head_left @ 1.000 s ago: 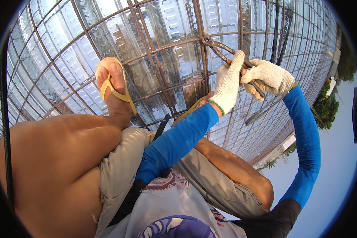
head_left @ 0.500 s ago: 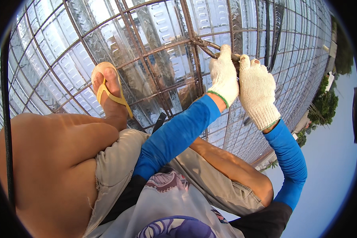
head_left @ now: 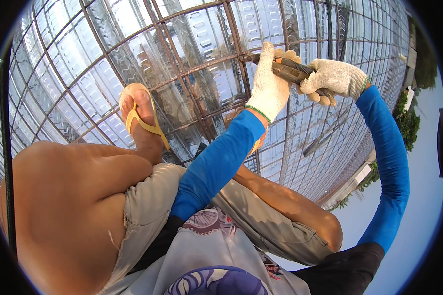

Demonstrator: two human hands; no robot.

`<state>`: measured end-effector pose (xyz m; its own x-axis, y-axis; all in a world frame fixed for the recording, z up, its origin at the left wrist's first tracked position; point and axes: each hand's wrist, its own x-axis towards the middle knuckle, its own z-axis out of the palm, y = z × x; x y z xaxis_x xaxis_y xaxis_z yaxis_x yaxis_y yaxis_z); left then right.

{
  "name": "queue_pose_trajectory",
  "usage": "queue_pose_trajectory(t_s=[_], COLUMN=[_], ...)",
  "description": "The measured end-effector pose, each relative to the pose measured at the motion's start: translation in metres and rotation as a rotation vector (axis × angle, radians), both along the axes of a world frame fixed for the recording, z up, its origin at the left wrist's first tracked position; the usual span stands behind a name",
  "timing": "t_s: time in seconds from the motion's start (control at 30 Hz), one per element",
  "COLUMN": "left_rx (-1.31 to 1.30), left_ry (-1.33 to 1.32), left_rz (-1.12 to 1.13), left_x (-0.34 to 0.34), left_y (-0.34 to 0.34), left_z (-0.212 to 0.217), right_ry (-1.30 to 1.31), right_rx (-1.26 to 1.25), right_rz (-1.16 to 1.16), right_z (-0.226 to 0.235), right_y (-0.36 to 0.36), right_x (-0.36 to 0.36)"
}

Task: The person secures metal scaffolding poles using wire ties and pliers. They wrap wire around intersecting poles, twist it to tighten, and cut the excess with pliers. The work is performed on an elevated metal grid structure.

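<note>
1. Two gloved hands at the rebar grid (head_left: pixel 197 64): left hand (head_left: pixel 269 86) fingers now grip the bar crossing.
2. Right hand (head_left: pixel 335 78), swung right since before, fingers wrap the pliers (head_left: pixel 291 70), nose at the far crossing; tie likely being twisted.

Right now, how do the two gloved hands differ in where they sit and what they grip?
The left hand sits nearer the rebar crossing, fingers pointing up along the pliers' head end; the right hand sits farther right, curled around the handles. The left forearm rises from below; the right arm bends in from the side. Both wear white knit gloves and blue sleeves.
</note>
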<state>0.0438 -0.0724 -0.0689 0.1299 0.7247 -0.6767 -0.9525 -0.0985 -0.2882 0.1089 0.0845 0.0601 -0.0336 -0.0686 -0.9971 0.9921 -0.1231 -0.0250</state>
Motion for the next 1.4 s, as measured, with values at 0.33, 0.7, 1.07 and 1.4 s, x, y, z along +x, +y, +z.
queue_pose_trajectory(t_s=[0.33,0.7,1.07,1.4], left_rx=[-0.196,-0.243,-0.175,-0.338], left_ry=[-0.138,-0.092,-0.097,0.136], left_rz=[0.067,0.092,0.048,-0.186], left_x=[-0.002,0.008,0.005,-0.002], left_y=[0.006,0.007,0.001,-0.001], left_z=[0.013,0.000,0.012,0.014], right_ry=[0.199,-0.066,0.012,-0.024], right_rx=[0.712,0.383,0.180,0.276], right_rz=[0.281,-0.847,-0.545,-0.595], right_z=[0.026,0.078,0.054,0.103], right_y=[-0.064,-0.135,-0.064,-0.112], right_x=[0.009,0.006,0.137,0.148])
